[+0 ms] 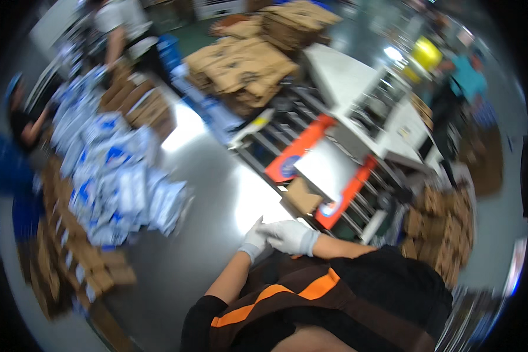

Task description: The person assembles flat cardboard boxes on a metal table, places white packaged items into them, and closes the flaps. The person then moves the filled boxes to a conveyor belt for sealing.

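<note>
In white gloves, my two hands are together in front of my body, over the near edge of the steel table (176, 276). My right hand (292, 236) lies across my left hand (254, 242), its fingers closed over it. The left hand's fingers are partly hidden behind the right, and blur hides their pose. No object shows between the hands. A heap of white and blue plastic packages (120, 182) is spread on the table to the left.
Just right of the table is a roller conveyor with orange-red side rails (299, 149) beside a white machine (346, 76). Flat brown cartons (240, 67) are stacked beyond; brown bundles (440, 229) stand right. Boxes (70, 240) line the left edge. Several people work around.
</note>
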